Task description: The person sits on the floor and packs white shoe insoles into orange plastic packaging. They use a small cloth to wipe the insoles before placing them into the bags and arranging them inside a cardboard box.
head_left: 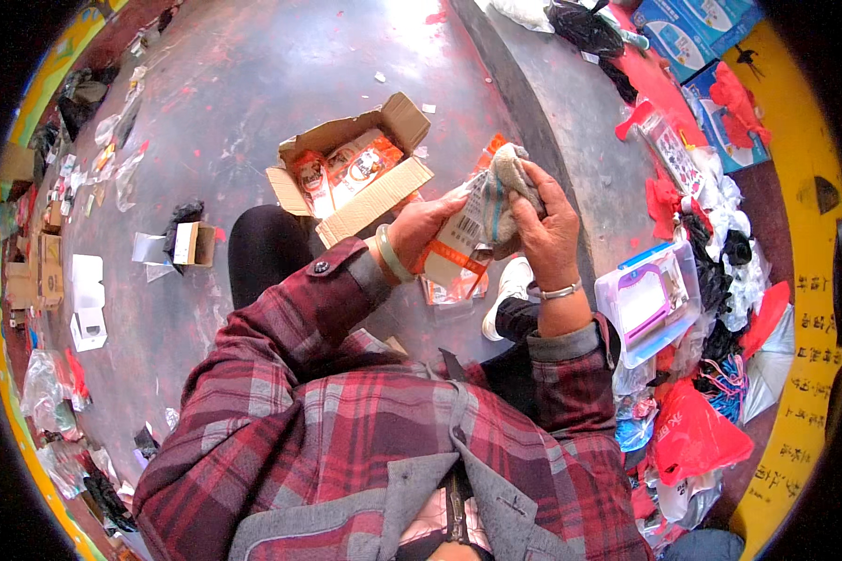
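Observation:
My left hand [421, 229] grips an orange and white printed packet [462, 227] by its left side, with the barcode side facing up. My right hand [550, 224] is closed round a greyish cloth [507, 187] with a blue stripe. The cloth presses against the packet's upper right part and hides some of it. Just left of my hands, an open cardboard box [374, 198] stands on the floor with similar orange and white packets [346, 171] inside. More orange packaging [456, 288] lies below my hands, partly covered by the held packet.
At the right is a clear plastic container [649, 301] with a blue edge, beside heaped bags and a red plastic bag [697, 435]. A low ledge [524, 103] runs along the floor's right side. A small open box [195, 244] and a white carton [88, 304] sit at the left.

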{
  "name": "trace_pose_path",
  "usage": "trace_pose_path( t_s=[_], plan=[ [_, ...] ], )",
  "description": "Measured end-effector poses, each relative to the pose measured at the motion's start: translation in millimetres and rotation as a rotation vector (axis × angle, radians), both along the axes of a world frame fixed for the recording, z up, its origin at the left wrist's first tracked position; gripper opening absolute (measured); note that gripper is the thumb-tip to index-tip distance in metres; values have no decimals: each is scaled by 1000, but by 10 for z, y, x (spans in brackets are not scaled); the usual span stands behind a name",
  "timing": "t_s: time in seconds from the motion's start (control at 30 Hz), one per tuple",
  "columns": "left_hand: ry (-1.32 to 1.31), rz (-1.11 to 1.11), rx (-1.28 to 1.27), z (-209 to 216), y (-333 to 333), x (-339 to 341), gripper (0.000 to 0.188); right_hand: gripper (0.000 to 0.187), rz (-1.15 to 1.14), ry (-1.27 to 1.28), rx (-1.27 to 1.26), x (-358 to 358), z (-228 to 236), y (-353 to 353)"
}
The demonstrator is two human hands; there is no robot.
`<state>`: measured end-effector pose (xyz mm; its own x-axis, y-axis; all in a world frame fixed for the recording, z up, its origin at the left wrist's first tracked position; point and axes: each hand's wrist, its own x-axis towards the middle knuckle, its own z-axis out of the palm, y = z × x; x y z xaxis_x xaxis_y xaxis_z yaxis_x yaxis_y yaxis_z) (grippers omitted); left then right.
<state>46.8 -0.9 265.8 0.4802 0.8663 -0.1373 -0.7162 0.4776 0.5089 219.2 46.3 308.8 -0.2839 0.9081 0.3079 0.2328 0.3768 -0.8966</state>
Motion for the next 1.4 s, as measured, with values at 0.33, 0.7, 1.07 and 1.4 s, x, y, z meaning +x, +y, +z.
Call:
trace_pose_path(
  t_s=[0.33,0.7,1.07,1.4],
  plan=[
    [-243,225,-32,-256,7,-175,53,40,177,-208,187,-517,-286,-45],
    [-230,501,-90,-107,215,-557,44,45,572,-126,156,-686,-110,-254],
    [-148,296,-213,-28,87,-327,61,44,653,-16,-178,-577,-79,-199],
    [-180,631,-305,-233,262,-581,49,43,859,15,-396,-536,-82,-196]
  ],
)
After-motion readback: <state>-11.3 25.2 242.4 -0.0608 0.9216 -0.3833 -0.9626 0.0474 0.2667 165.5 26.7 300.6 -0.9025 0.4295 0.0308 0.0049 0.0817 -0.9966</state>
